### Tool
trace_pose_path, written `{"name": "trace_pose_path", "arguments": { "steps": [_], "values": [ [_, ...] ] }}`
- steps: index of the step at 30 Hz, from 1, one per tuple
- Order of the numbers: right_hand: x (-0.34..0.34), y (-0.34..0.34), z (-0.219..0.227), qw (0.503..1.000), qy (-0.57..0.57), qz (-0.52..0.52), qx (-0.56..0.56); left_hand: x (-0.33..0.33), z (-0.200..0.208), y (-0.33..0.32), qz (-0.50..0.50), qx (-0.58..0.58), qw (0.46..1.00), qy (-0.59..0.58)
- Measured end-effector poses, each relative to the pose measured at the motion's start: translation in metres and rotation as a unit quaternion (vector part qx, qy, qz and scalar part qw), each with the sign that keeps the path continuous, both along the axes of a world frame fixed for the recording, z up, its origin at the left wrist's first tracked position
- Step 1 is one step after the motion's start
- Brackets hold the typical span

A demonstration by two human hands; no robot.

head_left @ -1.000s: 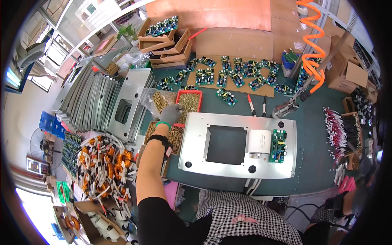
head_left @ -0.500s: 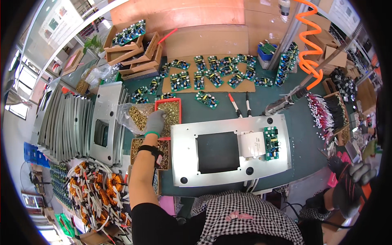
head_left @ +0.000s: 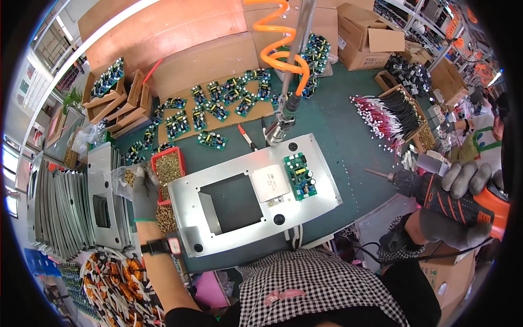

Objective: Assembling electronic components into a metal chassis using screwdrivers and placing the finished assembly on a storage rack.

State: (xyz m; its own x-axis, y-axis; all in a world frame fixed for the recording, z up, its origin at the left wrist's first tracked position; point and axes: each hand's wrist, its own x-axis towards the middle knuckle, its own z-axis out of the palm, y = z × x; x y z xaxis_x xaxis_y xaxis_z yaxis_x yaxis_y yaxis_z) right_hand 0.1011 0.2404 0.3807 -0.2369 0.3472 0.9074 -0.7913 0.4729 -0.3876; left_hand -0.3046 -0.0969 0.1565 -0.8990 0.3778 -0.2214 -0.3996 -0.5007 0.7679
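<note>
My left hand, in a grey glove, is beside the red tray of small brass-coloured screws. Its fingers are drawn together; what they hold, if anything, is too small to make out. My right hand, also gloved, grips an orange and black power drill, its bit pointing left over the bench. Between the hands lies a silver metal panel with a square cutout. On the panel sit a white block-shaped component and a green circuit board.
Green circuit boards lie across the back on cardboard. Metal panels stand stacked at left, above copper coils. An orange coiled hose and air tool hang behind the panel. Red and white wires lie right.
The view has swung to the right. My right hand has raised the drill into clearer view. My left hand has shifted from over the red tray to its near left side.
</note>
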Motion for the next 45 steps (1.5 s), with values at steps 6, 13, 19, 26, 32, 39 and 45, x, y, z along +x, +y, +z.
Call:
{"name": "trace_pose_path", "arguments": {
  "steps": [6, 13, 19, 26, 32, 39, 45],
  "values": [
    [-0.02, -0.001, -0.023, 0.991, -0.015, 0.083, -0.1, 0.176, 0.07, 0.107, -0.259, -0.041, 0.964, -0.043],
    [-0.042, 0.002, -0.045, 0.972, 0.034, 0.213, -0.089, 0.255, 0.075, 0.175, -0.419, -0.053, 0.902, -0.092],
    [-0.043, 0.013, -0.055, 0.967, 0.005, 0.241, -0.082, 0.262, 0.068, 0.18, -0.422, -0.044, 0.9, -0.101],
    [-0.047, 0.023, -0.058, 0.962, -0.014, 0.267, -0.054, 0.262, 0.07, 0.189, -0.401, -0.041, 0.909, -0.103],
    [-0.051, 0.036, -0.06, 0.964, -0.055, 0.259, -0.032, 0.256, 0.068, 0.195, -0.389, -0.045, 0.913, -0.117],
    [-0.061, 0.04, -0.063, 0.963, -0.061, 0.259, -0.04, 0.249, 0.067, 0.2, -0.409, -0.035, 0.901, -0.138],
    [-0.069, 0.038, -0.066, 0.965, -0.023, 0.255, -0.056, 0.244, 0.064, 0.204, -0.401, -0.027, 0.904, -0.149]
  ]
}}
